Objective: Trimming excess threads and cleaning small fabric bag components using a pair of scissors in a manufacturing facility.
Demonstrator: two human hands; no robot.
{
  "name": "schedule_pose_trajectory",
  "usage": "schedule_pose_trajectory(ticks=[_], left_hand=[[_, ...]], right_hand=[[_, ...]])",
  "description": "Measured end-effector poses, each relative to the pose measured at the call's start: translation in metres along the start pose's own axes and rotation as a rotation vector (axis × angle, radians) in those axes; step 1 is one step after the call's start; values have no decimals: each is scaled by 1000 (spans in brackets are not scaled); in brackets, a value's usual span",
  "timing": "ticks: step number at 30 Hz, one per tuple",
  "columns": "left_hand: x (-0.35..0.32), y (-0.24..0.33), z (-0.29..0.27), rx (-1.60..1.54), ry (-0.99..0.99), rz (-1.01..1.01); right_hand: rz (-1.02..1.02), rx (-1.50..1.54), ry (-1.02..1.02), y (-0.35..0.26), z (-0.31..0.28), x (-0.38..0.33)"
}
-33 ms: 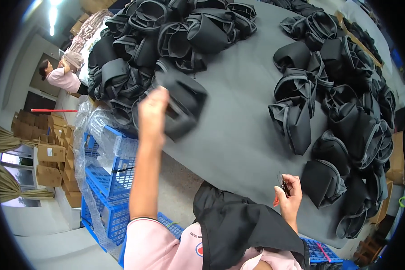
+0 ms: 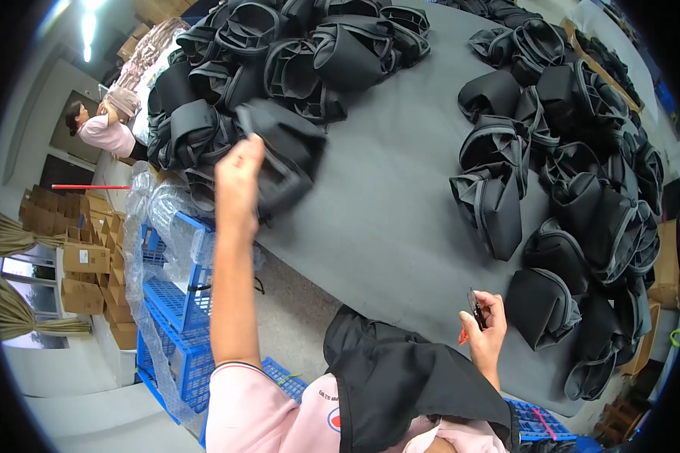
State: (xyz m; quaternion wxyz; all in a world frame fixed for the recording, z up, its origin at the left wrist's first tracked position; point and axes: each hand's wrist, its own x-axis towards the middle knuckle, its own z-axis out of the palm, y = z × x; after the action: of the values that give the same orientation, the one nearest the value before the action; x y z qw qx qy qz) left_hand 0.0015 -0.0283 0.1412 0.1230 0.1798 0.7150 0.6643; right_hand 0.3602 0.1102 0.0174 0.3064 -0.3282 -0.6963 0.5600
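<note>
Black pouch (image 2: 295, 147), blurred, hangs from the closed fingers of the left hand (image 2: 239, 177) over the left side of the grey surface (image 2: 408, 196), in the head view. A left heap (image 2: 198, 124) of similar pouches crowds just beyond it; blue crates (image 2: 193, 370) and bubble wrap (image 2: 138, 219) stand near that forearm. A right heap (image 2: 601, 219) lies well apart. The right hand (image 2: 488, 328) grips a small dark tool (image 2: 475, 308). Since the earlier frame, left hand and pouch have shifted leftward; the right hand has barely moved.

The person's bare left forearm (image 2: 235, 294) is outstretched forward, the left hand (image 2: 239, 164) closed in a grip. The right hand (image 2: 488, 326) is nearer the torso (image 2: 276, 411), fingers (image 2: 496, 308) curled and thumb (image 2: 471, 325) pointing forward.
</note>
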Motion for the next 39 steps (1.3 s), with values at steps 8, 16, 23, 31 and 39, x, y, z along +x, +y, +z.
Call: schedule_pose_trajectory(ticks=[8, 16, 23, 31, 39], left_hand=[[71, -121, -134, 965, 531, -264], [30, -154, -89, 794, 526, -423], [13, -194, -139, 764, 887, -73], [-26, -198, -192, 368, 975, -147], [-194, -313, -230, -243, 660, -961]], right_hand=[[317, 208, 0, 8, -1, 7], [166, 244, 165, -1, -4, 58], [34, 159, 148, -10, 10, 81], [22, 118, 171, -13, 15, 57], [121, 36, -126, -16, 63, 36]])
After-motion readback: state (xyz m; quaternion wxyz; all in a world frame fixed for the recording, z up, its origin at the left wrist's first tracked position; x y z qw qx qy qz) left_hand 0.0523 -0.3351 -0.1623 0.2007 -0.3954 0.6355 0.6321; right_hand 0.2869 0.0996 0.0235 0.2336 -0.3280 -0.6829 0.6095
